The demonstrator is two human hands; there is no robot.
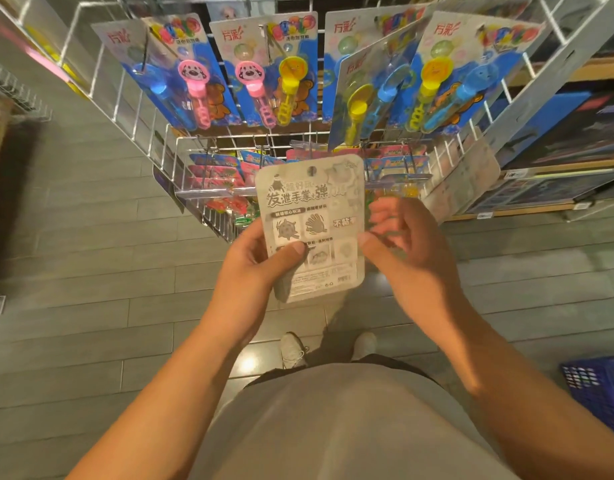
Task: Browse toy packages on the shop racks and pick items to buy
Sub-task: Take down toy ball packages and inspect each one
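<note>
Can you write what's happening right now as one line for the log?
left hand: grips grey printed cardboard toy package | right hand: pinches its right edge | package: plain back faces camera | wire rack: behind

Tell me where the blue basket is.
Head view, bottom right corner: the blue basket sits on the floor beside the person's right forearm, below the side shelves.
</note>
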